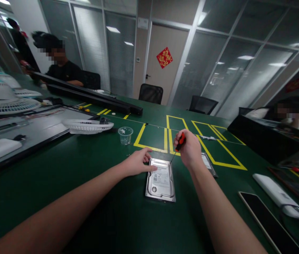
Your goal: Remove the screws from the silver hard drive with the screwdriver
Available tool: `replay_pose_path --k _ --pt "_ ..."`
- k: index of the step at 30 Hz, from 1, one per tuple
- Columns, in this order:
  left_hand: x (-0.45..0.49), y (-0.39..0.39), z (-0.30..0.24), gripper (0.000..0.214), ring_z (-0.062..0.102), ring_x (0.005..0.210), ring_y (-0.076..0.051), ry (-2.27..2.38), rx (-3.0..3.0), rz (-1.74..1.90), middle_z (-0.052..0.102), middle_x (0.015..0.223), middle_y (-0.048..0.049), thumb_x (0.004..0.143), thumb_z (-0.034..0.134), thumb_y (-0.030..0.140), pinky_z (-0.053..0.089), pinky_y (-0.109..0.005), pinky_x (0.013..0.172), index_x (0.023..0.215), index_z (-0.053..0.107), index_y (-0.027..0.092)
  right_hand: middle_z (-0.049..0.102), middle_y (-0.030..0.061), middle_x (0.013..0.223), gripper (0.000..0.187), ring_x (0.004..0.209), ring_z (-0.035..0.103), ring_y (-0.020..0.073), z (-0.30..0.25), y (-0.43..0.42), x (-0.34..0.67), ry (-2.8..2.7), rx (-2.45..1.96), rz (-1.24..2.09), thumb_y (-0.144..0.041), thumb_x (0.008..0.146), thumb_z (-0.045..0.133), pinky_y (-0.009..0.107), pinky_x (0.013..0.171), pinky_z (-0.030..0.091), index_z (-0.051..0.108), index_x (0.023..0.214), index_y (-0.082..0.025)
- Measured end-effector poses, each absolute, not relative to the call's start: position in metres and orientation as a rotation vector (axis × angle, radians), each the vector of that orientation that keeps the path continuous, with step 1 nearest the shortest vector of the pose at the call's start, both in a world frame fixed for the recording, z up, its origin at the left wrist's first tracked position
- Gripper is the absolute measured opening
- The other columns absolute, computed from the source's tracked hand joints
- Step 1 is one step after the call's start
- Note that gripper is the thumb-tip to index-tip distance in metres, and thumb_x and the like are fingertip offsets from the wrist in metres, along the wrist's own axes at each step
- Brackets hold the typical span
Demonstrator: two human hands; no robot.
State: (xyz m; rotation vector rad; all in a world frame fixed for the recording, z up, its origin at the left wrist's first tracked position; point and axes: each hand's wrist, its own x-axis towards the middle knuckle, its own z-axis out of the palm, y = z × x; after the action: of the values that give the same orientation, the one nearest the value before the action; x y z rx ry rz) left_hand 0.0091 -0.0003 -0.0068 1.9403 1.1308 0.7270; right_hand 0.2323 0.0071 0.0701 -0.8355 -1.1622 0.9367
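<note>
A silver hard drive lies flat on the green table in front of me, label side up. My left hand rests on its upper left corner, fingers stretched out and pressing down. My right hand is closed round a screwdriver with a red and black handle. The thin shaft slants down to the drive's upper right corner. A second flat metal part lies just right of my right hand, partly hidden by it.
A clear plastic cup stands beyond the drive, near yellow tape boxes. A white fan grille lies at left. A white device and dark tablet lie right. Two people sit at the table's far sides.
</note>
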Motion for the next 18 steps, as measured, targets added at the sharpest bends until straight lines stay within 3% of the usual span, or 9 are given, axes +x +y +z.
replay_pose_path --k 4,10,18 --pt "0.008 -0.001 -0.007 0.083 0.068 0.099 -0.028 1.131 1.936 0.73 0.072 0.115 -0.0119 0.071 0.09 0.054 0.056 -0.042 0.087 0.138 0.058 0.016 0.056 -0.0052 0.059 0.011 0.052 0.051 0.0122 0.067 0.006 0.231 -1.127 -0.818 0.895 -0.033 0.089 0.058 0.022 0.044 0.035 0.057 0.081 -0.025" --pt "0.008 -0.001 -0.007 0.086 0.068 0.101 -0.028 1.13 1.931 0.712 0.071 0.118 -0.0127 0.072 0.09 0.055 0.056 -0.042 0.088 0.14 0.056 0.015 0.061 -0.003 0.072 0.017 0.053 0.051 0.01 0.063 0.0 0.231 -1.169 -0.801 0.847 -0.034 0.092 0.061 0.023 0.044 0.037 0.057 0.079 -0.023" --pt "0.008 -0.002 -0.006 0.091 0.068 0.102 -0.028 1.146 1.93 0.706 0.07 0.12 -0.0134 0.072 0.09 0.056 0.057 -0.042 0.09 0.144 0.055 0.014 0.057 -0.0056 0.067 0.022 0.054 0.053 0.0102 0.057 -0.002 0.237 -1.142 -0.79 0.759 -0.043 0.099 0.061 0.022 0.046 0.038 0.056 0.088 -0.025"
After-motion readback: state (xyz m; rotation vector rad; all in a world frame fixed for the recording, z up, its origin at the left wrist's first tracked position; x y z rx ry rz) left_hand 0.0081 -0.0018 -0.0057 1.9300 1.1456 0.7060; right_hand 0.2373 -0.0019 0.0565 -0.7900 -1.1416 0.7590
